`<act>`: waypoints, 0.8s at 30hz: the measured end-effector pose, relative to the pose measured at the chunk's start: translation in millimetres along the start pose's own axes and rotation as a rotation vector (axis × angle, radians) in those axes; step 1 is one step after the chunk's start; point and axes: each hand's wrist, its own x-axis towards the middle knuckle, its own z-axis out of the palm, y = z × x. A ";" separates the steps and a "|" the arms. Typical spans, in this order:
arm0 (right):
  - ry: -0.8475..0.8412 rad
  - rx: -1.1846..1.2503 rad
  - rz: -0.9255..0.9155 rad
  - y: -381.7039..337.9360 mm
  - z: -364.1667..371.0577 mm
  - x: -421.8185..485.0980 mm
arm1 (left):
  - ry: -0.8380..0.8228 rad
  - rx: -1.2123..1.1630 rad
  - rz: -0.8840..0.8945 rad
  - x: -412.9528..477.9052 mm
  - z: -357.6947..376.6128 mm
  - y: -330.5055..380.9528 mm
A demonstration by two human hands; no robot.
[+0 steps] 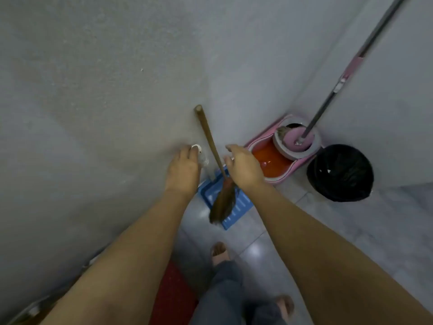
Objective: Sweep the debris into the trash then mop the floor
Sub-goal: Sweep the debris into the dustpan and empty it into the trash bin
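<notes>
Broom [210, 141] is leaned on wall, shaft running near-far | right hand [243, 165], fingers spread, is held just right of shaft | left hand [184, 171]: grip cannot be told.

Left hand [184, 168] and right hand [244, 166] flank the broom [210, 139] leaning against the wall [93, 90].

The broom handle [208, 134] is bare brown wood, smooth and dull; its bristles [223, 204] are coarse brown fibre. The dustpan [237, 208] is blue moulded plastic, ribbed and matt. The mop bucket [284, 178] is smooth pink and white plastic with a slight gloss. The mop pole [324, 107] is grey metal with a pink plastic sleeve. The trash bin [339, 174] is lined with thin black plastic, crinkled and shiny. The wall [93, 90] is grainy and matt. The floor [328, 231] is polished grey tile that reflects light.
</notes>
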 end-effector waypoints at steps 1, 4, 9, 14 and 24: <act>0.004 0.011 -0.011 -5.2 5.5 10.2 | -0.015 -0.016 -0.017 4.0 2.7 -2.7; 0.023 0.041 -0.032 -20.7 16.4 35.9 | -0.007 -0.068 -0.016 14.5 12.0 -9.9; 0.052 0.032 -0.067 -27.2 32.3 61.9 | 0.019 -0.085 0.000 23.8 19.8 -17.9; 0.077 0.078 -0.056 -18.8 38.1 58.9 | 0.002 -0.079 -0.005 27.5 24.5 -18.0; -0.027 0.624 0.374 32.2 25.4 8.0 | -0.388 -0.119 0.111 33.7 36.0 2.8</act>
